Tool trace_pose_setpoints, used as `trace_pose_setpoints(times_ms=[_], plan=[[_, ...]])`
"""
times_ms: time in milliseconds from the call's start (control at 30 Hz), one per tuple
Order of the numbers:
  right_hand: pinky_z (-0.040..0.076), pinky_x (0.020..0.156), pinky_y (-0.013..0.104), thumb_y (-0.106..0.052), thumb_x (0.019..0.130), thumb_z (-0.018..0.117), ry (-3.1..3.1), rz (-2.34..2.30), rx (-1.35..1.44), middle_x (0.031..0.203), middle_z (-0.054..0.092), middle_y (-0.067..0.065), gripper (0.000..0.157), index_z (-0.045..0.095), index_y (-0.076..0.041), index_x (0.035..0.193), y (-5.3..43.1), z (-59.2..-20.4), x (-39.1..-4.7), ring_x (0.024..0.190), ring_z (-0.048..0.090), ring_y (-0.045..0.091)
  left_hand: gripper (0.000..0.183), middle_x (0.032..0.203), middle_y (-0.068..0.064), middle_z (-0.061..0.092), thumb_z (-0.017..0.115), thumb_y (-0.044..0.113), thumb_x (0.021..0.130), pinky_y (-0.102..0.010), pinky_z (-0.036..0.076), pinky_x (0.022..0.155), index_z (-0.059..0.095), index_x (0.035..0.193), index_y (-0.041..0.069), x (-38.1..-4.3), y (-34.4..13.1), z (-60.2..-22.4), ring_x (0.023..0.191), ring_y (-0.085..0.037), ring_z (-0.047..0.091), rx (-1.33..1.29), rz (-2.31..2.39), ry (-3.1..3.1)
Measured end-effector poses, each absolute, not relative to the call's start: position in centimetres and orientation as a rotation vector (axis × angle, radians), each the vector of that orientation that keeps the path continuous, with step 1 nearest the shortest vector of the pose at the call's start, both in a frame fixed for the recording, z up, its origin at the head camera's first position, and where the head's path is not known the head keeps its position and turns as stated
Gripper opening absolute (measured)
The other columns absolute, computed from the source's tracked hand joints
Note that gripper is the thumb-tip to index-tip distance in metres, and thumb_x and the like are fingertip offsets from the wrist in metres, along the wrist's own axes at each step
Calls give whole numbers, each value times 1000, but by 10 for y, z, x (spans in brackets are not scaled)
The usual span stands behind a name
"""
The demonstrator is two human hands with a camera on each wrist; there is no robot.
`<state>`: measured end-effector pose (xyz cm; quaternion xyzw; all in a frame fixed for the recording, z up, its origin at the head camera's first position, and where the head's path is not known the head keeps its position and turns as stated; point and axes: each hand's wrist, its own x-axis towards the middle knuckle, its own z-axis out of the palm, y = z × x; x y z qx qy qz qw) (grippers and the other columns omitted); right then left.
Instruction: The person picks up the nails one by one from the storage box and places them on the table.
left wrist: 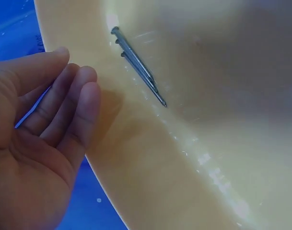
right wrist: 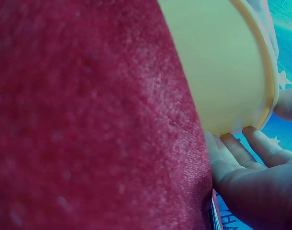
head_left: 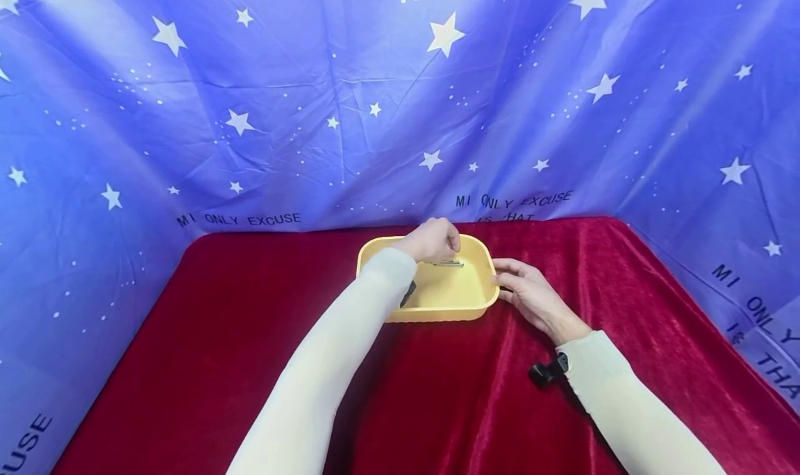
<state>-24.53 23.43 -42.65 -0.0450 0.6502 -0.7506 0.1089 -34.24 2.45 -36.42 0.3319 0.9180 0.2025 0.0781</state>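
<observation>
A yellow rectangular tub (head_left: 446, 296) with rounded corners sits toward the far side of the table. My left hand (head_left: 431, 240) is over its far side, with the fingers loosely bent and the thumb close to the fingertips. No object shows between those fingers in the left wrist view. Beside that hand, three metal nails (left wrist: 140, 71) lie side by side on the tub's floor, close to the wall. At the tub's right end, my right hand (head_left: 531, 293) touches the outer wall with extended fingertips (right wrist: 251, 132), its thumb near the rim.
Dark red velvet cloth (head_left: 250, 322) covers the table. Blue curtains (head_left: 350, 114) with white stars and lettering hang behind it and along both sides. A small black device (head_left: 548, 372) is fixed at the right wrist.
</observation>
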Motion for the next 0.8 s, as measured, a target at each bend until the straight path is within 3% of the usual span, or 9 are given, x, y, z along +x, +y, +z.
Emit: trace_pose_setpoints(times_ms=[200,433,600,800], plan=[[55,84,32,3,91,52,1915,-2218,-115,119,54,18,48,35,13,135,234,-426,-245,95,62,18,21,75,7,63,58,0,80,-21,47,65,69,71,16,-341,30,-364,74,-11,55,1025,400,2753],[55,84,31,3,91,53,1918,-2222,-119,118,56,16,49,35,13,135,234,-425,-245,95,62,18,30,58,5,47,49,-5,77,-20,35,48,50,56,17,-340,36,-369,56,-10,42,1047,222,2732],[55,84,31,3,91,54,1913,-2222,-121,116,58,14,50,34,14,136,234,-426,-246,94,62,17,28,61,4,41,52,2,86,-23,39,53,47,63,17,-339,40,-375,60,-12,41,994,121,2768],[55,84,30,4,91,52,1907,-2225,-113,116,57,14,49,33,14,136,234,-427,-246,94,62,17,19,79,0,58,50,8,93,-30,52,69,59,78,16,-337,42,-381,75,-15,58,988,-13,2843]])
